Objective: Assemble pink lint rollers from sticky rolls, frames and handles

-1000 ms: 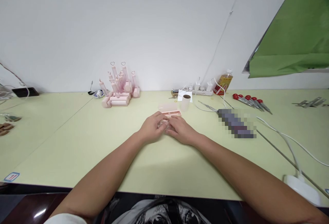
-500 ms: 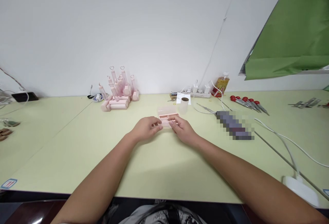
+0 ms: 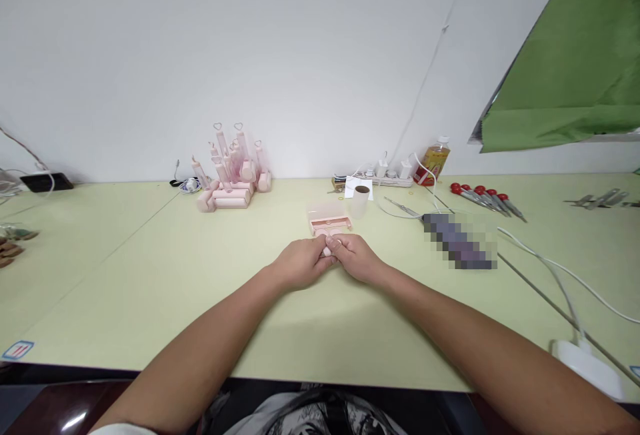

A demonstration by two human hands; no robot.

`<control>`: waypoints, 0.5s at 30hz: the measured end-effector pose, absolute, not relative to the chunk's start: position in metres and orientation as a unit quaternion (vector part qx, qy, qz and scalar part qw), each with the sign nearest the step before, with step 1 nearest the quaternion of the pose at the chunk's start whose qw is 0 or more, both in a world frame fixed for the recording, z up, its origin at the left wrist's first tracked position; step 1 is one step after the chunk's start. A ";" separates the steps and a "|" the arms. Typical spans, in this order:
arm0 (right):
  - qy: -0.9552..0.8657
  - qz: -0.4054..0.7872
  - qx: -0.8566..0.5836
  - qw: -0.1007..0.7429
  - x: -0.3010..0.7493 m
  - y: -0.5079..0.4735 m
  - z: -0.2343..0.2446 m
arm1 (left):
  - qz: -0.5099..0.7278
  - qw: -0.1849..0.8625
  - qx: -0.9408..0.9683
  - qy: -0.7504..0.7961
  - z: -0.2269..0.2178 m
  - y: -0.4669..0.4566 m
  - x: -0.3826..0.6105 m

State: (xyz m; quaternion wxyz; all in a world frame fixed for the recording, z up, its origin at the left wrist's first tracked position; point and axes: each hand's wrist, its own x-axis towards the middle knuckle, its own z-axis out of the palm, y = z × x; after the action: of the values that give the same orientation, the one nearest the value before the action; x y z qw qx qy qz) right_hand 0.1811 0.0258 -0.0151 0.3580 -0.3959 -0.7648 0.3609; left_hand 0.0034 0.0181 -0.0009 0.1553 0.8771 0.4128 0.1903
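Observation:
A small pale pink-white piece (image 3: 327, 249) is pinched between both hands, mostly covered by the fingers, so its kind cannot be made out. My left hand (image 3: 301, 264) is closed on its left side. From the right, my right hand (image 3: 359, 259) grips it too, thumb bent over the top. Just beyond the fingertips stands a small open pink case (image 3: 345, 223), its see-through lid tilted up at the back. The hands hide the case's front part.
A translucent cup-like roll (image 3: 359, 203) stands right of the case. Pink cases and tubes (image 3: 233, 196) cluster at the back left. Further right are tweezers (image 3: 400, 206), a pixelated object (image 3: 457, 242), red-handled tools (image 3: 487, 198), a bottle (image 3: 433, 160) and white cables (image 3: 560, 268).
My hands have come together and drawn slightly toward me, off the open case. A small pale piece now shows between the thumbs. The case stays on the table.

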 end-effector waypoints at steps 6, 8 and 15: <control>-0.809 0.316 -0.352 0.349 0.182 0.021 -0.012 | 0.215 0.217 0.858 0.413 0.001 0.017 0.004; -0.827 0.284 -0.340 0.347 0.183 0.020 -0.010 | 0.229 0.257 0.852 0.395 0.000 0.017 0.004; -0.849 0.257 -0.302 0.349 0.183 0.017 -0.006 | 0.239 0.400 0.818 0.338 -0.001 0.020 0.006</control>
State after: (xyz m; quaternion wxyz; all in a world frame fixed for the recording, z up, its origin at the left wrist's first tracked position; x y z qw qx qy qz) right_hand 0.1832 0.0173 -0.0063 0.3492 -0.3017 -0.8491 0.2571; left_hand 0.0055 0.0201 -0.0007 0.4000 0.8177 0.3378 0.2392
